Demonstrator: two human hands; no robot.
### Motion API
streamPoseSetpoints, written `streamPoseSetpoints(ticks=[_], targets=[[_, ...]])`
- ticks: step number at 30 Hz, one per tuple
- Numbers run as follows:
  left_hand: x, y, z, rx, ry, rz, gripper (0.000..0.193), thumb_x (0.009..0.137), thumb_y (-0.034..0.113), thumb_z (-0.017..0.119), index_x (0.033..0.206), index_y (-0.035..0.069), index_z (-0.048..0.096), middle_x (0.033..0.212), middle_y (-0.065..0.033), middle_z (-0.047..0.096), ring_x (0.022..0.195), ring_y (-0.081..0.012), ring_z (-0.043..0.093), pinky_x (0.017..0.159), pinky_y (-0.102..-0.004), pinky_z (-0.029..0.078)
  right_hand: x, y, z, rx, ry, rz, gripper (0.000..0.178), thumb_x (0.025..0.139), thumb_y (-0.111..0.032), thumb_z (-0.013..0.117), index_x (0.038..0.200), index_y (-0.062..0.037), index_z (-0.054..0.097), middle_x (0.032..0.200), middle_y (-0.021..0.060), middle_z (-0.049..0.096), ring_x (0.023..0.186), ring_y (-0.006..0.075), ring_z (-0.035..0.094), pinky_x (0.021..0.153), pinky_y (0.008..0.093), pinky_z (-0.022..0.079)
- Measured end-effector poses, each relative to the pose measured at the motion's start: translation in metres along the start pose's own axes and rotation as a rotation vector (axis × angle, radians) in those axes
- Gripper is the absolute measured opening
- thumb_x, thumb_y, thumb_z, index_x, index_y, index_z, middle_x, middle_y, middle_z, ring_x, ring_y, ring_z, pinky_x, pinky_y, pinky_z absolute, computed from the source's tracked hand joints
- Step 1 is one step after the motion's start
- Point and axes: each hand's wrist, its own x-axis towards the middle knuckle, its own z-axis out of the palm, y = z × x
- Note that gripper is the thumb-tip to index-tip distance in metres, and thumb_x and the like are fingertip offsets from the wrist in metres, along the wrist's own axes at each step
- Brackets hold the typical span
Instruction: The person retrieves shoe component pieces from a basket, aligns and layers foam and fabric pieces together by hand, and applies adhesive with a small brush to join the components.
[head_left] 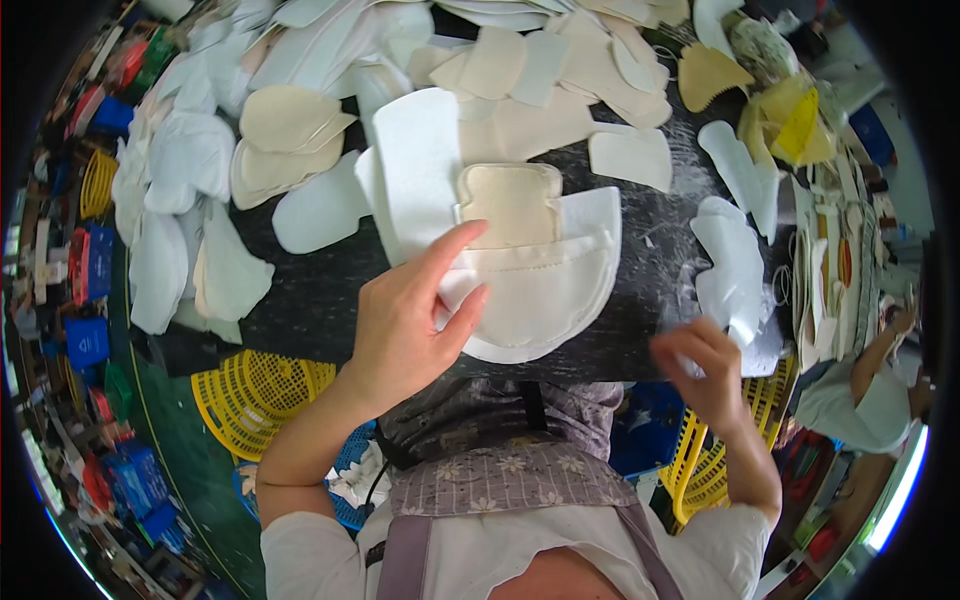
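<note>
A white padded fabric piece (pixel 540 310) with a rounded lower edge and a stitched seam lies near the table's front edge. On its upper part is a smaller cream stitched pad (pixel 512 205). The thumb and index finger of my left hand (pixel 405 315) are spread and rest on the left side of the piece; its other fingers are mostly hidden. A long white padded strip (pixel 420 160) lies just beyond that hand. My right hand (pixel 700 365) is at the front right, smeared by motion with its fingers bent, near curved white pieces (pixel 725 260). Whether it holds anything cannot be made out.
Piles of white and cream cut pieces (pixel 310 45) cover the far side and left of the black table (pixel 300 310). A yellow plastic bag (pixel 795 120) lies at the far right. Yellow baskets (pixel 255 400) stand below the front edge. Another person (pixel 865 400) is at the right.
</note>
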Motion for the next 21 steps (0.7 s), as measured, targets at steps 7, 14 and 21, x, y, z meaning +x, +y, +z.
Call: streamPoseSetpoints(ticks=[7,14,21], targets=[[-0.007,-0.004,-0.007,0.460,0.103,0.225,0.058,0.079,0.018,0.076,0.134,0.015,0.059,0.067,-0.0023,0.060,0.051,-0.0202,0.056,0.050,-0.0339,0.045,0.075,-0.081,0.020,0.127,-0.059,-0.355,0.033,0.073,0.009,0.073,0.105,-0.0006,0.068,0.109,0.0164,0.065,0.090,0.0316,0.066,0.076,0.0379,0.054],[-0.082,-0.083,-0.179,0.866,0.718,0.024,0.040,0.075,0.012,0.074,0.114,0.008,0.066,0.107,-0.0090,0.065,0.102,-0.0325,0.059,0.087,-0.0449,0.045,0.073,-0.089,0.017,-0.056,0.217,-0.212,0.026,0.074,0.004,0.073,0.099,-0.0011,0.070,0.101,0.0154,0.065,0.082,0.0252,0.063,0.067,0.0338,0.050],[-0.131,-0.156,-0.239,0.184,0.788,-0.231,0.022,0.089,0.007,0.070,0.109,0.000,0.070,0.105,-0.0053,0.071,0.096,-0.0160,0.064,0.090,-0.0270,0.047,0.000,-0.040,0.048,-0.124,-0.536,-0.378,0.024,0.078,-0.024,0.072,0.097,-0.0094,0.069,0.079,0.0081,0.066,0.072,0.0249,0.065,0.060,0.0377,0.050]])
